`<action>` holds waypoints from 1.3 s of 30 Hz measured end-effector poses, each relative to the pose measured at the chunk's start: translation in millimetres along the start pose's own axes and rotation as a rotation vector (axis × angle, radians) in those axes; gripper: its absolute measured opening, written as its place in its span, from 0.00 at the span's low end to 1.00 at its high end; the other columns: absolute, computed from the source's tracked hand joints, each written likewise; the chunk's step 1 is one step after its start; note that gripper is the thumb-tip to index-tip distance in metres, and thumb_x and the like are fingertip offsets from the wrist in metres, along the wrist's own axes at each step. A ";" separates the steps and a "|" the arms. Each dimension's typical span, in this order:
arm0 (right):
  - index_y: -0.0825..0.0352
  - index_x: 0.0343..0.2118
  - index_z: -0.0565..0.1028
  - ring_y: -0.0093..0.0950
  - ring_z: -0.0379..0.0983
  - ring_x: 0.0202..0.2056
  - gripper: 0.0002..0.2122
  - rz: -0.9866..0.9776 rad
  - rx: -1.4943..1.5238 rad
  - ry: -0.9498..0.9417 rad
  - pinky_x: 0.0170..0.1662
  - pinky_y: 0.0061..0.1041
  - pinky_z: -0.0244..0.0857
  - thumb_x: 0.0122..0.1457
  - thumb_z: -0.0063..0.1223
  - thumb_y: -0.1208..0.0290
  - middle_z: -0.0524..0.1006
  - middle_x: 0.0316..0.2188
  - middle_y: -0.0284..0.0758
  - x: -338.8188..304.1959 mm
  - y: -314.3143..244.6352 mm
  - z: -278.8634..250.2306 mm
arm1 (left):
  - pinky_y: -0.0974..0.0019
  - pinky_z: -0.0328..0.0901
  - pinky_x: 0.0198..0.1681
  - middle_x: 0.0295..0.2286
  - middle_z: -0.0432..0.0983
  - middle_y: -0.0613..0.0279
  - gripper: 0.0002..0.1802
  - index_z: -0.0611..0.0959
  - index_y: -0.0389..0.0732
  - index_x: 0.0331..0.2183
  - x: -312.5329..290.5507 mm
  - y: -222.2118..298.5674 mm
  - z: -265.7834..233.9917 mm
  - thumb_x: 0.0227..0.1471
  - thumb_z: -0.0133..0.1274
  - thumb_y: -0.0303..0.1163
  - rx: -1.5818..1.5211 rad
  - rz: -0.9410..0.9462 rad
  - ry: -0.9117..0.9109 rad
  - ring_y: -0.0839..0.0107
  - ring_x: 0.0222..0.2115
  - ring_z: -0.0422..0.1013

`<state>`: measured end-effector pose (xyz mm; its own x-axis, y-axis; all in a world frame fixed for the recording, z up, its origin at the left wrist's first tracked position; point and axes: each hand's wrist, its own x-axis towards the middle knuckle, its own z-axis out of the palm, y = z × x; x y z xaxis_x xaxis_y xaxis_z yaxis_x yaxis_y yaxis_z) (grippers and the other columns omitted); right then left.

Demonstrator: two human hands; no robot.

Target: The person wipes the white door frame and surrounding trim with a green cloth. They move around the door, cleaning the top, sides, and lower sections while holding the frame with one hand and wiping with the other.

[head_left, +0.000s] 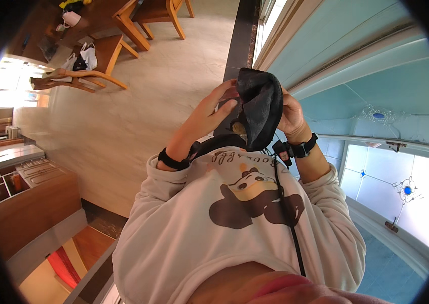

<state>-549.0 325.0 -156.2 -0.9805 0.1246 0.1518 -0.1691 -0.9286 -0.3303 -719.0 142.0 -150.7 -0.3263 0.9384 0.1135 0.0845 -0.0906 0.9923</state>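
A black, leathery-looking item (266, 104) with a rounded outer edge and a deep fold hangs in front of my chest; its kind is unclear. My right hand (293, 115) grips its right edge, with the fingers partly hidden behind it. At the upper left edge, my left hand (209, 108) has its fingers stretched out, thumb apart, and some fingertips pass behind the black item. A small tan patch (239, 127) shows by its lower left side. Black bands circle both wrists, and a small dark device (282, 153) sits beside the right one.
A blue-green wall (402, 91) and patterned glass panes (392, 187) stand close on my right. To the left, a wooden chair (105, 55) bears black and white items near a dark table (16, 33). A brown cabinet (42, 197) stands lower left. A black cable (294, 238) hangs down my front.
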 end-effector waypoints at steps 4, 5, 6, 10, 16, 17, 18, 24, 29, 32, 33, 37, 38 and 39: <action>0.70 0.63 0.63 0.37 0.72 0.57 0.25 -0.027 0.096 -0.052 0.62 0.37 0.68 0.62 0.42 0.78 0.73 0.58 0.44 15.0 22.5 6.3 | 0.63 0.66 0.58 0.49 0.75 0.55 0.21 0.73 0.33 0.55 11.6 7.5 -11.0 0.63 0.53 0.26 -0.014 0.006 0.033 0.67 0.52 0.72; 0.70 0.63 0.64 0.37 0.72 0.57 0.23 -0.025 0.114 0.002 0.61 0.38 0.69 0.64 0.42 0.75 0.73 0.57 0.44 20.9 31.3 7.5 | 0.64 0.67 0.56 0.47 0.75 0.56 0.19 0.73 0.34 0.53 12.7 8.7 -20.2 0.62 0.54 0.26 0.011 0.030 0.043 0.68 0.50 0.73; 0.69 0.62 0.65 0.38 0.73 0.57 0.21 -0.026 0.142 -0.033 0.60 0.39 0.70 0.67 0.43 0.72 0.74 0.56 0.44 26.8 36.9 6.8 | 0.66 0.68 0.54 0.45 0.76 0.58 0.17 0.74 0.34 0.51 16.0 8.9 -29.0 0.62 0.54 0.26 0.045 0.044 0.055 0.70 0.47 0.73; 0.67 0.58 0.69 0.35 0.77 0.49 0.21 -0.018 -0.074 0.429 0.55 0.43 0.74 0.71 0.45 0.56 0.78 0.49 0.39 65.1 71.3 0.8 | 0.70 0.69 0.43 0.38 0.75 0.61 0.12 0.75 0.36 0.45 18.4 4.4 -79.7 0.61 0.56 0.27 0.015 0.075 0.164 0.75 0.38 0.73; 0.63 0.52 0.76 0.18 0.73 0.32 0.15 0.194 -1.109 0.627 0.35 0.22 0.74 0.63 0.59 0.71 0.77 0.38 0.26 83.9 105.7 -23.7 | 0.74 0.66 0.36 0.35 0.72 0.67 0.14 0.75 0.37 0.44 34.3 -14.3 -146.8 0.61 0.59 0.31 0.246 0.251 0.297 0.80 0.32 0.67; 0.66 0.54 0.75 0.17 0.73 0.34 0.18 0.116 -1.137 0.670 0.35 0.19 0.70 0.60 0.58 0.76 0.77 0.37 0.27 81.8 106.6 -27.5 | 0.76 0.65 0.37 0.35 0.72 0.67 0.14 0.75 0.36 0.45 36.2 -15.9 -155.6 0.61 0.58 0.30 0.121 0.195 0.282 0.81 0.33 0.66; 0.66 0.54 0.75 0.17 0.73 0.35 0.19 0.026 -1.136 0.680 0.37 0.19 0.69 0.59 0.57 0.78 0.77 0.38 0.28 77.5 104.1 -30.3 | 0.76 0.64 0.37 0.35 0.72 0.68 0.14 0.74 0.36 0.45 40.3 -18.2 -161.1 0.61 0.58 0.30 0.058 0.196 0.267 0.82 0.33 0.67; 0.67 0.53 0.75 0.21 0.74 0.44 0.18 -0.157 -1.425 0.798 0.50 0.21 0.67 0.59 0.54 0.80 0.78 0.46 0.35 31.8 64.6 -17.6 | 0.66 0.65 0.45 0.35 0.71 0.54 0.15 0.72 0.32 0.44 65.0 -42.4 -161.5 0.63 0.54 0.34 0.404 0.240 0.152 0.66 0.38 0.69; 0.70 0.51 0.73 0.23 0.75 0.45 0.13 -0.226 -1.143 1.090 0.53 0.23 0.68 0.65 0.52 0.76 0.78 0.45 0.33 4.9 58.3 -10.5 | 0.63 0.64 0.40 0.34 0.70 0.54 0.15 0.71 0.33 0.41 85.3 -58.0 -127.1 0.64 0.53 0.35 0.271 0.180 0.214 0.65 0.35 0.67; 0.67 0.53 0.71 0.22 0.74 0.44 0.14 -0.334 -0.968 1.083 0.51 0.23 0.69 0.65 0.52 0.75 0.78 0.42 0.31 8.7 74.9 -15.3 | 0.60 0.66 0.40 0.33 0.71 0.51 0.17 0.71 0.33 0.43 88.3 -54.6 -88.0 0.63 0.54 0.37 0.137 0.017 0.093 0.63 0.34 0.70; 0.65 0.55 0.70 0.21 0.73 0.45 0.15 -0.308 -1.009 0.985 0.51 0.23 0.69 0.66 0.53 0.74 0.77 0.43 0.30 11.9 81.7 -16.0 | 0.60 0.66 0.41 0.34 0.72 0.50 0.17 0.71 0.33 0.43 83.5 -53.8 -70.8 0.62 0.55 0.36 0.090 0.022 0.035 0.60 0.35 0.71; 0.58 0.62 0.62 0.24 0.70 0.52 0.22 -0.266 -0.656 0.863 0.51 0.33 0.71 0.68 0.54 0.65 0.71 0.52 0.29 30.0 98.1 -13.9 | 0.57 0.68 0.48 0.46 0.70 0.46 0.18 0.73 0.35 0.47 60.0 -53.0 -30.8 0.56 0.58 0.27 0.139 0.358 -0.172 0.50 0.45 0.71; 0.58 0.63 0.61 0.26 0.71 0.53 0.24 -0.315 -0.587 0.822 0.52 0.35 0.72 0.67 0.54 0.68 0.71 0.53 0.30 34.1 98.8 -12.6 | 0.56 0.67 0.53 0.50 0.67 0.46 0.22 0.74 0.35 0.50 56.4 -54.0 -31.1 0.54 0.58 0.24 0.213 0.380 -0.198 0.49 0.50 0.70; 0.58 0.64 0.61 0.27 0.71 0.54 0.24 -0.272 -0.622 0.920 0.54 0.36 0.72 0.67 0.54 0.69 0.71 0.54 0.31 38.4 97.7 -12.0 | 0.57 0.67 0.54 0.52 0.66 0.46 0.23 0.73 0.36 0.52 53.9 -55.0 -34.0 0.54 0.57 0.23 0.170 0.307 -0.292 0.50 0.50 0.70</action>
<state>-604.4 243.2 -193.8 -0.5622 0.7417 -0.3659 -0.1561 -0.5297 -0.8337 -773.3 186.1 -197.5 0.0155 0.9335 0.3583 0.2976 -0.3464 0.8896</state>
